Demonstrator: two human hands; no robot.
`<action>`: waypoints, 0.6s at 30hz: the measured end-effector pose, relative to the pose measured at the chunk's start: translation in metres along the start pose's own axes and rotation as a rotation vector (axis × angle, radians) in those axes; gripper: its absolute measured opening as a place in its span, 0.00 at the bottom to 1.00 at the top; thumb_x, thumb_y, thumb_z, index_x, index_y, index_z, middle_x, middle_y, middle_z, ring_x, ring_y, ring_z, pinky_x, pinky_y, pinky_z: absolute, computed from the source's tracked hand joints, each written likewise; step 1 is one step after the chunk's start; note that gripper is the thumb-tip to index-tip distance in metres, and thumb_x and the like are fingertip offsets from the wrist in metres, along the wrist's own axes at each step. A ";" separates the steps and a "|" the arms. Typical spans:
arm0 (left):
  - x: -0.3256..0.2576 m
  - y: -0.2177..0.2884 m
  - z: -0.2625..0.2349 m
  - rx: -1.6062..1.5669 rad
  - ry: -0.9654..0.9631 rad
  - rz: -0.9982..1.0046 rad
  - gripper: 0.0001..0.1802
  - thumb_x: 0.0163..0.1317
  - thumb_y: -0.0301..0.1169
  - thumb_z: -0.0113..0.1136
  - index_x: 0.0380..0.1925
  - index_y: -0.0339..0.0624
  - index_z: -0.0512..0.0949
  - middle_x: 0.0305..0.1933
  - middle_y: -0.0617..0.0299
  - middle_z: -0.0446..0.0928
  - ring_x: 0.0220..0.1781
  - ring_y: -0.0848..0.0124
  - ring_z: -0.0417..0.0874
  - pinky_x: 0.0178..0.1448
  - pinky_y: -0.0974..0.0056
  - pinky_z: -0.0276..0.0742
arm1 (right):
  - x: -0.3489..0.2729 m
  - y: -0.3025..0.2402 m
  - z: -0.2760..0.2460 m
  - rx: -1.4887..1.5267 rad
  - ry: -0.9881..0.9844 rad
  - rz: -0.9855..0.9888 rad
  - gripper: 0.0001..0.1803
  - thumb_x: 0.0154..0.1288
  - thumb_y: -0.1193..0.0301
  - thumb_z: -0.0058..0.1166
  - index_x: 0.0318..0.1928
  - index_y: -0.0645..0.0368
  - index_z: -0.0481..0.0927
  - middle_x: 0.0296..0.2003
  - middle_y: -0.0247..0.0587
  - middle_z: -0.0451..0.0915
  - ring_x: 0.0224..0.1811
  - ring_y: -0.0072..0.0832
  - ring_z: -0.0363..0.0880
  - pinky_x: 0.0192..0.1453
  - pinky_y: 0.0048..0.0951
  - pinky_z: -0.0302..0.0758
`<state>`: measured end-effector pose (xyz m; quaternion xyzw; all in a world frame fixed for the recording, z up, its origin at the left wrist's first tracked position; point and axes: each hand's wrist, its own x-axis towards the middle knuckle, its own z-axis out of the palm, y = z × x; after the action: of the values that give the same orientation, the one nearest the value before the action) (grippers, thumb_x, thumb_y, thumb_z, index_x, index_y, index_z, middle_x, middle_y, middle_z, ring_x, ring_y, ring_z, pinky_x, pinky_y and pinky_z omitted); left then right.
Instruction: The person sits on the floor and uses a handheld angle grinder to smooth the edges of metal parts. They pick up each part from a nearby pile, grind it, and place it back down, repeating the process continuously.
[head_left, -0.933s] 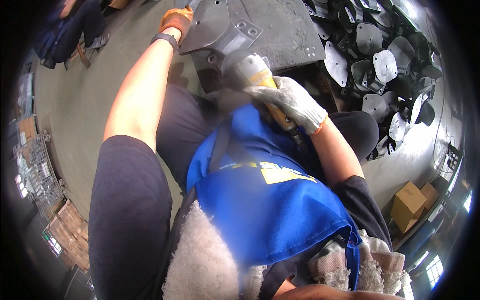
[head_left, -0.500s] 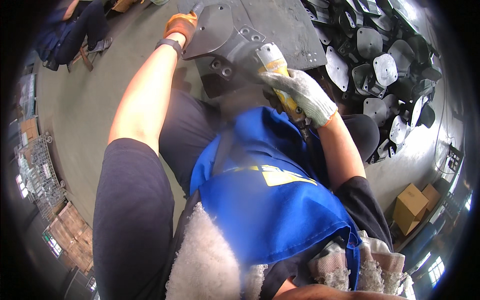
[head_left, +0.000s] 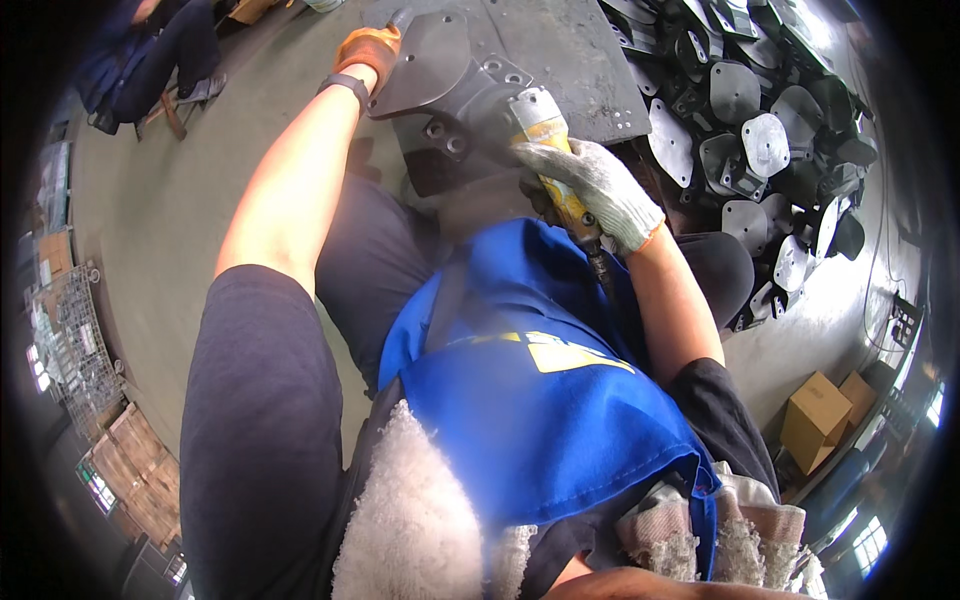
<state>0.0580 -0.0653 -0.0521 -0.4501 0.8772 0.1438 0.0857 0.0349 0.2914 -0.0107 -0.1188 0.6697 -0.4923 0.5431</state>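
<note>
My left hand point(head_left: 368, 50), in an orange glove, closes on the left edge of a dark metal bracket point(head_left: 430, 62) with a rounded plate and a block with paired holes. The fingertips are partly hidden at the bracket's edge. My right hand point(head_left: 598, 185), in a white knit glove, wraps round the body of a yellow angle grinder point(head_left: 562, 192). The grinder's metal head lies against the lower right part of the bracket, beside the paired holes. Its disc is blurred, so I cannot tell exactly where it touches. A cord runs from the grinder's rear end toward my lap.
Under the bracket lies a dark flat board point(head_left: 590, 75). A large heap of similar metal brackets point(head_left: 735, 92) is piled at the right. Cardboard boxes point(head_left: 815, 420) stand at the lower right. Another person point(head_left: 160, 60) sits at the far left; a wire cage point(head_left: 75, 340) and wooden pallet point(head_left: 138, 465) are at left.
Both hands keep their holds. The left hand has shifted very slightly right in the picture, while the right hand and grinder have moved slightly left; the view itself has also moved a little.
</note>
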 end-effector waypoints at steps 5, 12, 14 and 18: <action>-0.003 -0.001 -0.002 -0.140 -0.036 -0.078 0.41 0.73 0.65 0.39 0.54 0.38 0.83 0.57 0.43 0.84 0.64 0.37 0.80 0.68 0.47 0.75 | -0.021 -0.010 -0.013 0.159 0.091 0.082 0.19 0.72 0.55 0.64 0.49 0.59 0.82 0.31 0.34 0.84 0.26 0.21 0.81 0.29 0.21 0.77; 0.032 -0.030 -0.004 0.953 -0.045 0.866 0.14 0.70 0.39 0.58 0.47 0.47 0.87 0.56 0.57 0.84 0.57 0.59 0.85 0.63 0.63 0.80 | -0.012 -0.002 -0.043 0.570 0.232 -0.157 0.20 0.73 0.60 0.64 0.57 0.58 0.78 0.35 0.39 0.84 0.29 0.29 0.85 0.33 0.26 0.84; 0.032 -0.028 -0.020 0.914 -0.054 0.904 0.11 0.69 0.35 0.61 0.45 0.46 0.87 0.54 0.58 0.85 0.53 0.59 0.86 0.60 0.63 0.81 | 0.005 0.011 -0.064 0.699 0.139 -0.155 0.22 0.71 0.61 0.67 0.58 0.59 0.79 0.37 0.41 0.84 0.32 0.32 0.86 0.36 0.33 0.88; 0.059 -0.090 -0.029 0.118 0.063 0.516 0.11 0.68 0.36 0.60 0.46 0.49 0.86 0.46 0.56 0.87 0.47 0.56 0.87 0.53 0.56 0.83 | 0.018 0.010 -0.052 0.579 0.188 -0.186 0.21 0.71 0.61 0.65 0.58 0.59 0.80 0.37 0.40 0.84 0.32 0.29 0.86 0.37 0.31 0.87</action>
<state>0.0966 -0.1692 -0.0573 -0.2099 0.9720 0.0955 0.0448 -0.0124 0.3118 -0.0331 0.0261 0.5352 -0.7188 0.4429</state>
